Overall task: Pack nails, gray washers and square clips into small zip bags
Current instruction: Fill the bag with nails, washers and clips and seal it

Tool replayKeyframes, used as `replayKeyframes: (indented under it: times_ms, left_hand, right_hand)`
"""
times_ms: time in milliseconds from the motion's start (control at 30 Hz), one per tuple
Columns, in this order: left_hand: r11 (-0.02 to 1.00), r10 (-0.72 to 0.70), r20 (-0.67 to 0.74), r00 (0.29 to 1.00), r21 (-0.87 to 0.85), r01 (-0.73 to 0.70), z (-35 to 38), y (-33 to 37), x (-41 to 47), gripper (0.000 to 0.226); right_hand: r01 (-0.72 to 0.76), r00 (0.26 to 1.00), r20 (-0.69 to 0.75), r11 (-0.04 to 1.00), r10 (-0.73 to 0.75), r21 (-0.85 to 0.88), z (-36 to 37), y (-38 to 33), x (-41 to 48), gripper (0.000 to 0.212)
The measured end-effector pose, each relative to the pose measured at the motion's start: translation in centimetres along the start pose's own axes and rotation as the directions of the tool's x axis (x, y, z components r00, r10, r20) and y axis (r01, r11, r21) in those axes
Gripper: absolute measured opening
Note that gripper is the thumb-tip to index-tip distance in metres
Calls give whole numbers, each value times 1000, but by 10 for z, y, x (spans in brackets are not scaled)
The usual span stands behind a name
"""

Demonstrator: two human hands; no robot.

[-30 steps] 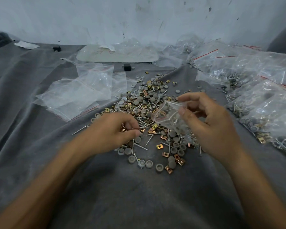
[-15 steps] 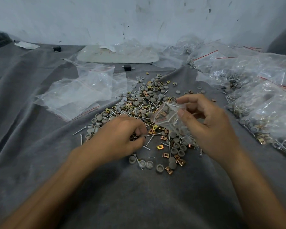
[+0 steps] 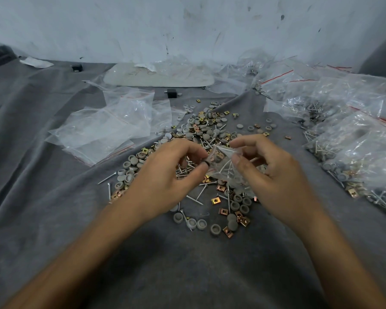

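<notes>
A loose pile of nails [image 3: 201, 192], gray washers [image 3: 215, 229] and gold square clips [image 3: 216, 200] lies on the gray cloth [image 3: 187, 264] at the middle. My right hand [image 3: 274, 175] pinches a small clear zip bag [image 3: 223, 162] above the pile, its mouth turned to the left. Nails, washers and clips show through the bag. My left hand [image 3: 165, 175] pinches a gray washer [image 3: 206, 162] between thumb and forefinger right at the bag's mouth.
Empty zip bags [image 3: 112, 130] lie flat at the left back. Filled bags [image 3: 361, 148] are heaped along the right side. A white board [image 3: 158, 74] and small black blocks [image 3: 171, 93] sit near the wall.
My left hand has risen from the pile with a washer and moved right to the bag's mouth. My right hand has kept the bag nearly still.
</notes>
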State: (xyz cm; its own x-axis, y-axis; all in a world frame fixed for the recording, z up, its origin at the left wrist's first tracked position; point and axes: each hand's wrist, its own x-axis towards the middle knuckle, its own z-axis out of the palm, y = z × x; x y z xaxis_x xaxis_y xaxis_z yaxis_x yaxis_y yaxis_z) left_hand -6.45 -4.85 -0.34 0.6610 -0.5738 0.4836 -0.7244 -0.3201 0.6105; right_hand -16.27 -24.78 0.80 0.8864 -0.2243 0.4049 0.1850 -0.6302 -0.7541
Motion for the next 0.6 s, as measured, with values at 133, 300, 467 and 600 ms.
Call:
replayKeyframes:
  times_ms: [133,300,467,600]
  left_hand:
    - [1000,5,51,999,20,-6,1,-1,1,18]
    - [1000,-15,36,999,17,15,0,1,0,25]
    - [999,-31,-35,999,-40,30,1,5,-1,25]
    - [995,-46,-42,998,-86,42,1,4,0,25]
  right_hand:
    - [1,1000,10,1000,-1,-3,-1,0,0,18]
    - [6,1000,12,1000,-6,0,-1,0,1,18]
    - [18,1000,17,1000,-18,-5,0,2,0,19]
    - [29,999,13,999,-30,28,-3,5,3,20]
